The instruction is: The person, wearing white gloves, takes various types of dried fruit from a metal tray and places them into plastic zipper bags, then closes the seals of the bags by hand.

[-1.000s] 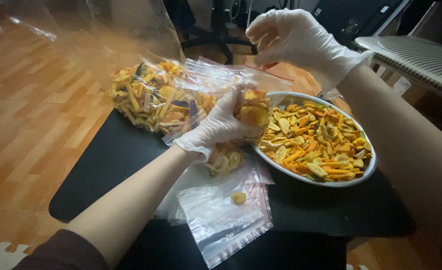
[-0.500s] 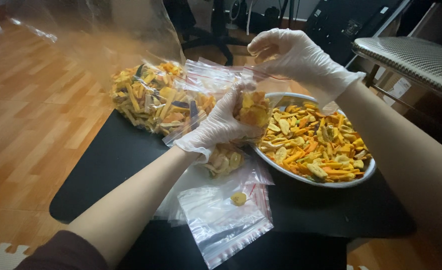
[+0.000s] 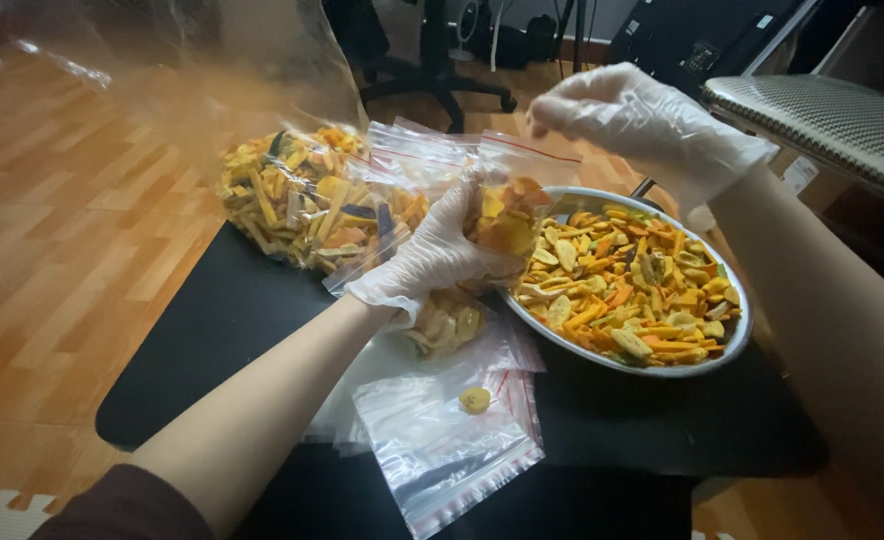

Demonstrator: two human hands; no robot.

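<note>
The left hand, in a thin white glove, grips a small zip bag partly filled with orange and yellow dried fruit chips, fingers wrapped round its lower half. The bag stands roughly upright, its long axis running 6 to 12 o'clock, with the red-striped mouth pointing up. It hangs over the 9 o'clock rim of the metal bowl of mixed chips on the black bench. The right hand, also gloved, hovers at 1 o'clock from the bag, fingers loosely curled and holding nothing visible. Compared with a second ago, this hand has moved rightward, off the bag's mouth. A large clear bag of chips sits at 9 o'clock, empty zip bags at 6 o'clock.
</note>
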